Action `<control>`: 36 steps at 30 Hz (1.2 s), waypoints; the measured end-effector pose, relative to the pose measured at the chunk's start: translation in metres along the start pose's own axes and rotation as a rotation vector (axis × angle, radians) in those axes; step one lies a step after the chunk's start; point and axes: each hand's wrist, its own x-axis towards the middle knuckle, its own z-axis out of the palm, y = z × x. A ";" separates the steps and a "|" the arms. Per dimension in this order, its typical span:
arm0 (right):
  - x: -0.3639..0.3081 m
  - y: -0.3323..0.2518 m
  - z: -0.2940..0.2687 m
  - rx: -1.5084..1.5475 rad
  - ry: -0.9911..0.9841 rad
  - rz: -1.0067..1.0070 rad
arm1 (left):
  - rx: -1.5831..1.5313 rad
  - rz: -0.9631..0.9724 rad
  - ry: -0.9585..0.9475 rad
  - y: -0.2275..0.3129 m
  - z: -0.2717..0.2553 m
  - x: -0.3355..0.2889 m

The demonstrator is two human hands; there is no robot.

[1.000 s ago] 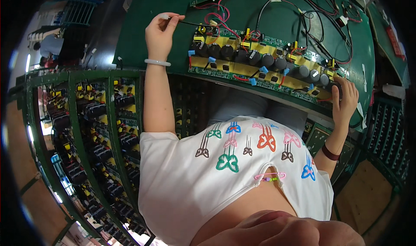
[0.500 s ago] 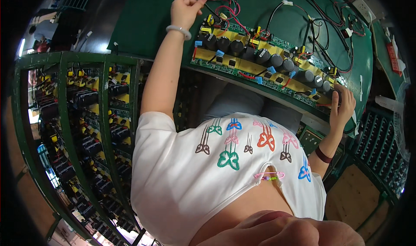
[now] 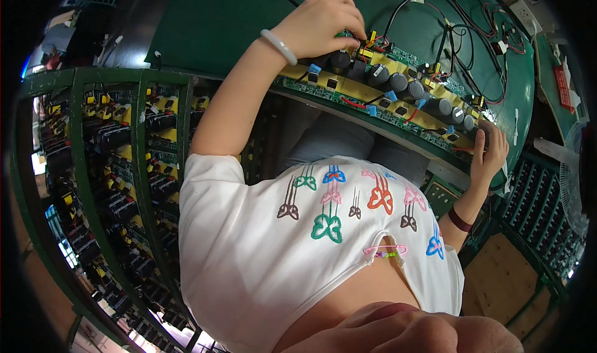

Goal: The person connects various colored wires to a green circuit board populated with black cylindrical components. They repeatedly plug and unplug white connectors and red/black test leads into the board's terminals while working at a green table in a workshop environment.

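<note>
A long green circuit board [image 3: 348, 97] lies slantwise on the green tabletop, with a row of black cylindrical capacitors [image 3: 398, 81], yellow parts and blue-tipped wires. My left hand [image 3: 326, 23] is over the board's left part, hiding its far left end. Its fingers are curled down with the tips together among the parts near a yellow component; what they pinch is hidden. At the opposite end, my right hand [image 3: 491, 148] grips the board's right end, thumb on the near side and fingers around the last capacitor.
Black and red cables [image 3: 460, 39] with white connectors lie behind the board, near a wall socket [image 3: 525, 14]. To my left stands a green metal rack [image 3: 81, 166] filled with similar boards. Another rack [image 3: 535, 197] is at the right. A red strip [image 3: 564, 89] sits on the far right table.
My left hand has moved right and nearer, from beside the wires at the table's back left onto the board's left part. My right hand has stayed at the board's right end.
</note>
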 end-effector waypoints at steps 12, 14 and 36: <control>0.000 0.002 0.003 0.024 0.015 -0.005 | 0.163 -0.324 -0.470 0.018 0.007 0.038; 0.000 0.001 0.003 0.037 0.014 0.000 | 0.124 -0.379 -0.502 0.020 0.003 0.041; 0.183 0.130 0.042 0.036 -0.159 0.136 | 0.135 -0.324 -0.293 0.040 -0.013 0.039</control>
